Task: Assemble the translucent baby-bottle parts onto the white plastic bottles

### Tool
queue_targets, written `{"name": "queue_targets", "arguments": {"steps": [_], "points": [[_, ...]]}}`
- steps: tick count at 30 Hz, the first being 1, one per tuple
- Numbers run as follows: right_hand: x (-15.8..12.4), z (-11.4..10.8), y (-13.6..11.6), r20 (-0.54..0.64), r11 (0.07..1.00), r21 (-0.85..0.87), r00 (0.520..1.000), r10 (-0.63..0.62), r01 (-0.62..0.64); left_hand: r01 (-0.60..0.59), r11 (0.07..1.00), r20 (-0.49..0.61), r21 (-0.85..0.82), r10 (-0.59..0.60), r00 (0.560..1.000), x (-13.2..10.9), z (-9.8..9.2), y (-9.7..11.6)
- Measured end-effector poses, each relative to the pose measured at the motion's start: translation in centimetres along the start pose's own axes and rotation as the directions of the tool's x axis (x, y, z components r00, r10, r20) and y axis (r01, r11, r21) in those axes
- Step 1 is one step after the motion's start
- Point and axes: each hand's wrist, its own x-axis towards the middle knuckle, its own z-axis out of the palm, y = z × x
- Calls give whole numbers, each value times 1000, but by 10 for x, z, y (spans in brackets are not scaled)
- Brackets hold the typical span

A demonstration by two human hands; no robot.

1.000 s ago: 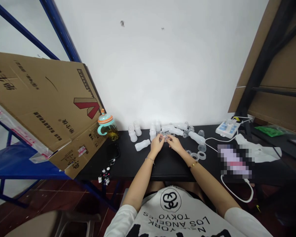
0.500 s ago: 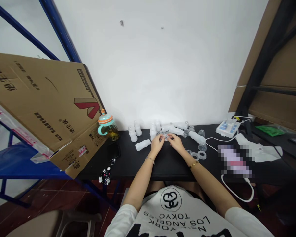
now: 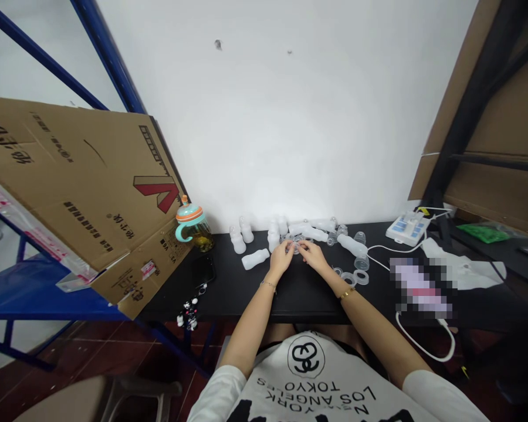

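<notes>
Between the fingertips of my left hand (image 3: 282,258) and my right hand (image 3: 313,255) is a small clear ring-shaped part (image 3: 296,248), with both hands closed on it. Several frosted white bottles stand or lie around them: an upright one (image 3: 237,239) at the left, one lying down (image 3: 255,259) beside my left hand, and another lying (image 3: 352,245) to the right. Clear rings (image 3: 361,277) lie right of my right wrist. Clear caps (image 3: 359,237) are near the right-hand bottle. Fine detail of the held part is too small to make out.
On the black table (image 3: 242,296) at left are a teal-lidded jug (image 3: 196,225) and a black phone (image 3: 203,269) with a charm. A large cardboard box (image 3: 92,187) leans farther left. Rightward are a white power strip (image 3: 407,228), cables, a blurred object (image 3: 418,287) and white sheeting (image 3: 470,266).
The fingertips of both hands have drawn slightly closer together around the clear part. The whole view has shifted a little.
</notes>
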Motion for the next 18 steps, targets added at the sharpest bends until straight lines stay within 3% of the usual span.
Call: {"name": "queue_targets", "arguments": {"steps": [18], "points": [[-1, -1, -3, 10, 1000, -12, 1000, -14, 14, -11, 1000, 35, 14, 11, 999, 0, 0, 0]]}}
